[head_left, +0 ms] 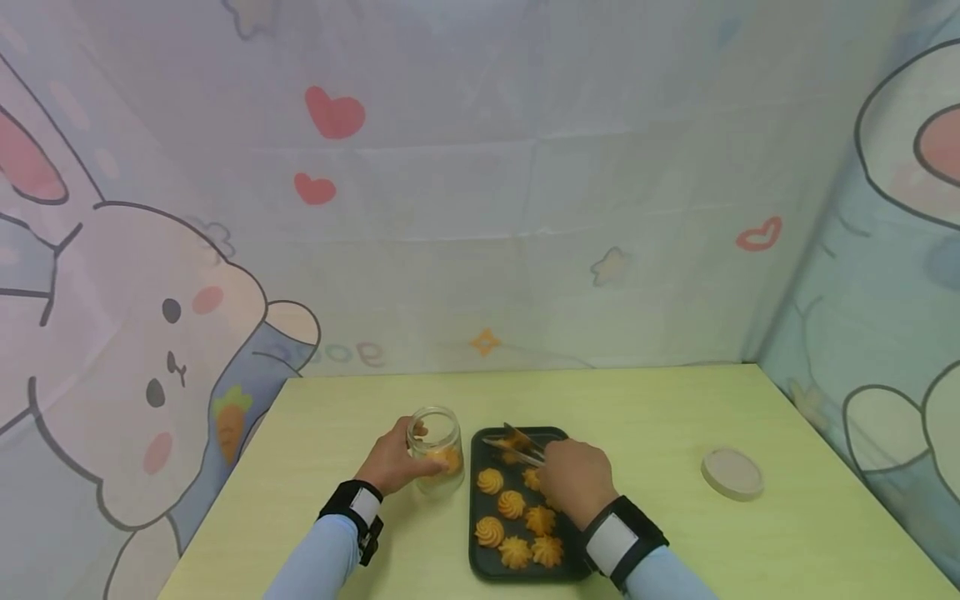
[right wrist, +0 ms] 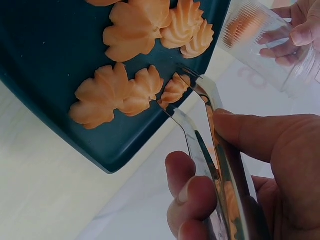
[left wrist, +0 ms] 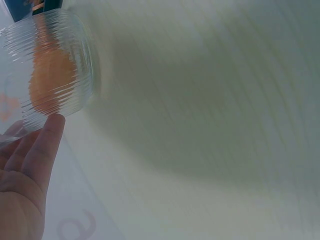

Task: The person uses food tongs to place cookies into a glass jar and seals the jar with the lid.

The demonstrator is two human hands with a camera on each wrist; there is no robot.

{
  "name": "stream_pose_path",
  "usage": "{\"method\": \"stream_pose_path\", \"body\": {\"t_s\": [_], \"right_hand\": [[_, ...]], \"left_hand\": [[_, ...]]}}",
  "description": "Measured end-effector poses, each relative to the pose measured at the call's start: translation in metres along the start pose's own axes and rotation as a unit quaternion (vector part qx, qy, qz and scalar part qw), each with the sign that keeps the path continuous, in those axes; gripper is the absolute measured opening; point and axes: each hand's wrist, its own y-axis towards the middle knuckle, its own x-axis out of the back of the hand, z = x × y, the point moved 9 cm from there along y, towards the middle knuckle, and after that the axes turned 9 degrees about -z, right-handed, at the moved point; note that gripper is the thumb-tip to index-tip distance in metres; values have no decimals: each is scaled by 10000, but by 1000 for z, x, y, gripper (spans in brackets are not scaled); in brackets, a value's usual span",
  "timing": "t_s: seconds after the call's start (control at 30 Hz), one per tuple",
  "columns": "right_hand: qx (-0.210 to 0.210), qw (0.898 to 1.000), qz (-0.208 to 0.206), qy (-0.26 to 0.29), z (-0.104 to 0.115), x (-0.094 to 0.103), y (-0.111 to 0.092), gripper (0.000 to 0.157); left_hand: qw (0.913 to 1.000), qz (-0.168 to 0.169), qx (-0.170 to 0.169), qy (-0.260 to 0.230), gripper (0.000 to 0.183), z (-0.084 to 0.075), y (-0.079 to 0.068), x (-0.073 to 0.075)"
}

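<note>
My left hand grips a clear glass jar standing open-topped left of a dark tray. Orange-yellow cookies show inside the jar, pressed near its ribbed base in the left wrist view, where a cookie is seen through the glass. Over the tray, my right hand holds metal tongs, thumb on one arm and fingers on the other. Between the tong tips, at the tray's far end, lies a swirled cookie. Several more piped cookies sit in rows on the tray.
A round pale lid lies on the yellow-green table to the right. Behind the table hangs a printed cloth backdrop with a rabbit and hearts.
</note>
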Motion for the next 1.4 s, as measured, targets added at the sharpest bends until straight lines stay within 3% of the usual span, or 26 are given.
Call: {"method": "stream_pose_path", "body": {"t_s": [0.33,0.57,0.73,1.17,1.4], "right_hand": [[-46,10000,-26,69,-5,-3,2,40],[-52,9996,-197,194,-8,8,4,50],[-165,9992,-172,332,-11,14,9,46],[151,9958,-767,486,3,53,17,35],[320,9926,-992,622,23,81,17,27]], "left_hand": [[10000,28,40,3,82,-1,-1,-1],[10000,22,16,8,82,0,-1,-1],[10000,17,20,-11,82,0,-2,0],[10000,7,21,33,80,-1,-1,0],[10000,0,10,16,81,-2,-2,1]]}}
